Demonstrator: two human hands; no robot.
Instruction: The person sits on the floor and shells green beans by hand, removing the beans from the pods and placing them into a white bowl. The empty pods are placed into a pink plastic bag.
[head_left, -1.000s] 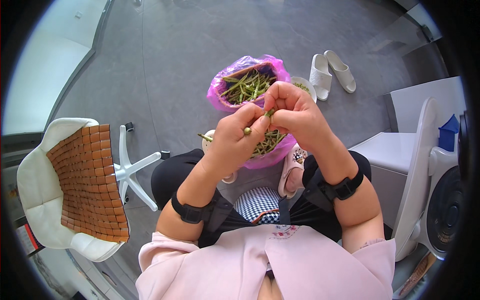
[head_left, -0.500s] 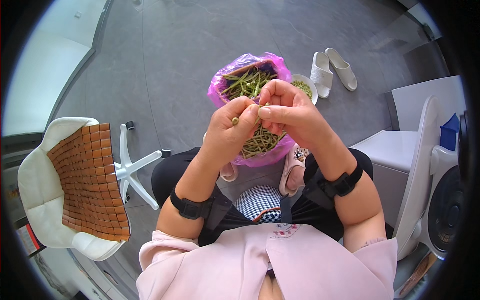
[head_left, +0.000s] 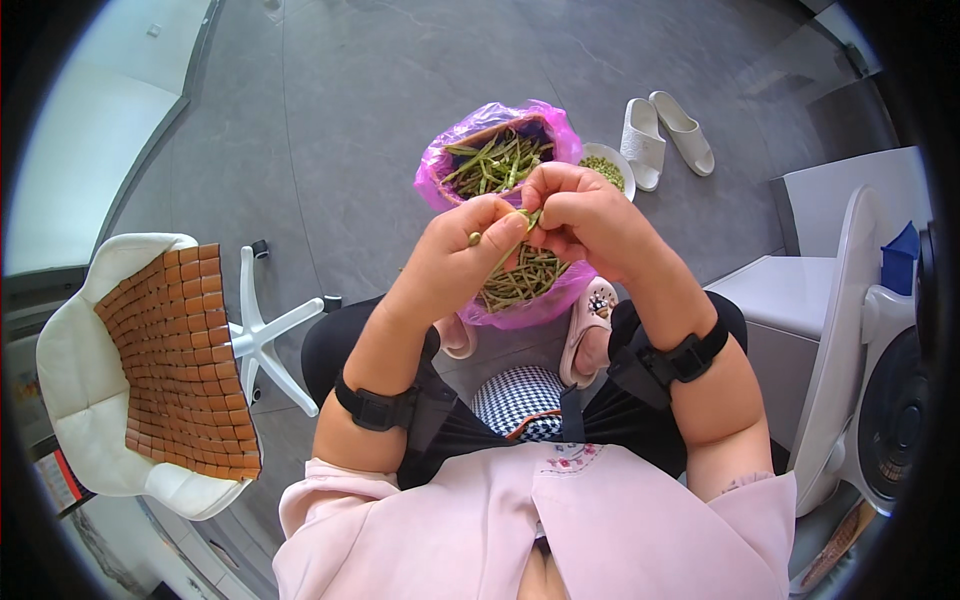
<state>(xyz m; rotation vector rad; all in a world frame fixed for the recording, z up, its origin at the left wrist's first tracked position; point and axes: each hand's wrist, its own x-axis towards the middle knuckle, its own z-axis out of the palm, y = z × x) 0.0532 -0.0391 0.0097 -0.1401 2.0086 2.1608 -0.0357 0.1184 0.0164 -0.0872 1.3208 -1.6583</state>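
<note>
Both hands meet over the bags, closed on one green bean pod (head_left: 531, 217). My left hand (head_left: 458, 250) grips it with thumb and fingers, and a small pod tip (head_left: 474, 239) pokes out of the fist. At its other end my right hand (head_left: 592, 212) pinches the pod, which looks split there. Beyond the hands stands a purple plastic bag (head_left: 432, 168) of long green pods (head_left: 497, 165). Below them, partly hidden, a pink plastic bag (head_left: 520, 318) holds duller, browner pods (head_left: 523, 284). Half behind my right hand, a white bowl (head_left: 627, 178) contains shelled green beans (head_left: 603, 168).
White slippers (head_left: 662, 140) lie on the grey tiled floor (head_left: 380, 90) past the bowl. To the left is a white swivel chair (head_left: 75, 375) with a brown tile mat (head_left: 185, 365). A white fan-like appliance (head_left: 860, 330) stands at the right. My feet in clogs (head_left: 590, 325) flank the near bag.
My right thumb has bent in and the right fingers have closed further on the pod. More of the pod's opened green side shows between the hands.
</note>
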